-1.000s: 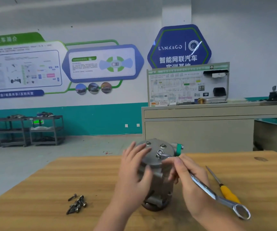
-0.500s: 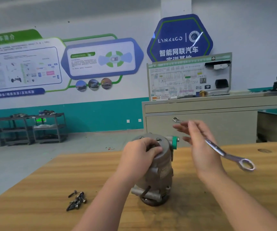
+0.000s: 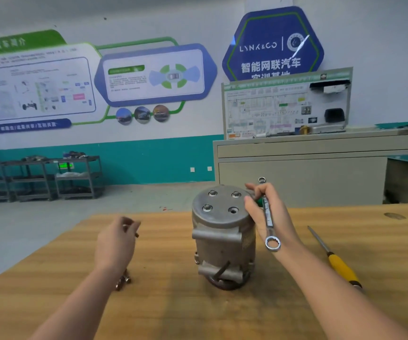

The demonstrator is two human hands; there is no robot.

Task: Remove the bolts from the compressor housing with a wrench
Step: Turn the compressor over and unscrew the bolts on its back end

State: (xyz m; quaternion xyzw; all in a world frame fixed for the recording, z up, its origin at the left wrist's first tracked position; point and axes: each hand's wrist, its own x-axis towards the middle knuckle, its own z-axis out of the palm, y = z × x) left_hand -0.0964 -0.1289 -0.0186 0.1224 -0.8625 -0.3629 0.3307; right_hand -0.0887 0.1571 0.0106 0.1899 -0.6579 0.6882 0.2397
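The grey compressor housing (image 3: 222,231) stands upright in the middle of the wooden table (image 3: 173,315). Its round top plate shows three bolts (image 3: 212,193) and one empty hole (image 3: 233,211) at the front right. My right hand (image 3: 264,212) rests against the housing's right top edge and holds a silver wrench (image 3: 268,217) along the palm. My left hand (image 3: 114,244) hovers left of the housing, fingers curled around a small dark bolt (image 3: 136,234) whose tip sticks out.
A pile of removed bolts (image 3: 124,280) lies on the table under my left wrist, partly hidden. A yellow-handled screwdriver (image 3: 338,263) lies to the right. A grey cabinet (image 3: 321,168) stands behind the table, metal shelves (image 3: 38,177) at the far left.
My left hand left the housing top and moved left and down carrying a bolt. My right hand came down with the wrench to the housing's right side. One hole now stands empty.
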